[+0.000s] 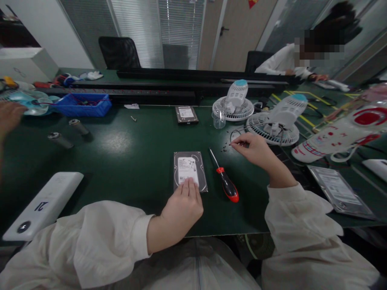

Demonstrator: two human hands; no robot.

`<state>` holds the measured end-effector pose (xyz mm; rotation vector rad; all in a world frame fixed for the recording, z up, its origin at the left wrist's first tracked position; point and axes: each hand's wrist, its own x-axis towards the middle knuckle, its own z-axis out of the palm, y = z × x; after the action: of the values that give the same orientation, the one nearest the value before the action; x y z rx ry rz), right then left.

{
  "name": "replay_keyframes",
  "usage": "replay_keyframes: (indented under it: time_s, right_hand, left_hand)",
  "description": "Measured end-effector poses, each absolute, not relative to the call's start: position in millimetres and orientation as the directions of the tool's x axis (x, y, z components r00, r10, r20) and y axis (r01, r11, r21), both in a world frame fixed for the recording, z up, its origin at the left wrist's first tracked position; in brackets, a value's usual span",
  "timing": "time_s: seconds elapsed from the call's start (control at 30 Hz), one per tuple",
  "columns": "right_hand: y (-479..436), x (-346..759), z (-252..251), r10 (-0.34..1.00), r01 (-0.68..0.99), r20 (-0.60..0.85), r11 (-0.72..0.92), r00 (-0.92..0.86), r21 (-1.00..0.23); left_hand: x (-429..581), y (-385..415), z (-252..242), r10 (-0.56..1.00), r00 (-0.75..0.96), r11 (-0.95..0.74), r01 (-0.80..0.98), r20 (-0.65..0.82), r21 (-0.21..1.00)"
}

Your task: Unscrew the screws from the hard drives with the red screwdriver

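A hard drive [190, 168] lies label-up on the green table, in front of me. My left hand [184, 205] rests flat on its near edge, fingers stretched out and together. Just right of the drive lies a screwdriver [225, 181] with a red and black handle. My right hand [255, 148] is farther right, its fingertips pinched over a scatter of small dark screws [225, 148]; what it pinches is too small to make out.
A second hard drive [186, 114] and a clear cup [218, 119] lie farther back. Two small white fans [234, 102] [279, 121] stand at the right, with a bagged drive [338, 191] nearer. A blue bin [83, 104] sits far left, a white box [42, 205] near left. A co-worker's hand [9, 117] is at the left edge.
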<state>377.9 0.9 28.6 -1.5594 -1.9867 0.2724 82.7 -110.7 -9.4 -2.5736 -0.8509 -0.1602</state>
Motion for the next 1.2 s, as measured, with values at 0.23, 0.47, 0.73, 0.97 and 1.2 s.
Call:
replay_keyframes:
  time_s: [0.23,0.47,0.73,0.97,1.2]
  right_hand:
    - [-11.2,362.7,38.4,0.941,0.810,0.277,0.315,-0.197,-0.495]
    - [-47.3,329.0,54.9,0.988,0.938,-0.007,0.146,-0.156,-0.315]
    - [-131.1,280.9,28.7,0.996,0.997,-0.039,-0.083,0.083,0.001]
    - [-133.2,294.2,-8.3,0.984,0.970,0.108,-0.119,0.144,-0.211]
    - [-117.7,329.7,10.8,0.870,0.872,0.409,-0.046,0.275,-0.488]
  left_hand:
    - [85.8,-90.9,-5.4,0.600,0.784,-0.699,0.610,0.159,-0.373]
    - [83.4,-88.6,-11.1,0.575,0.790,-0.695,0.608,0.210,-0.383]
    - [85.7,-128.3,-21.5,0.461,0.816,-0.741,0.570,0.348,-0.355]
    - [88.6,-140.0,-12.5,0.629,0.749,-0.733,0.660,0.207,-0.162]
    - [88.7,-127.9,-11.7,0.722,0.687,-0.685,0.726,0.084,-0.050]
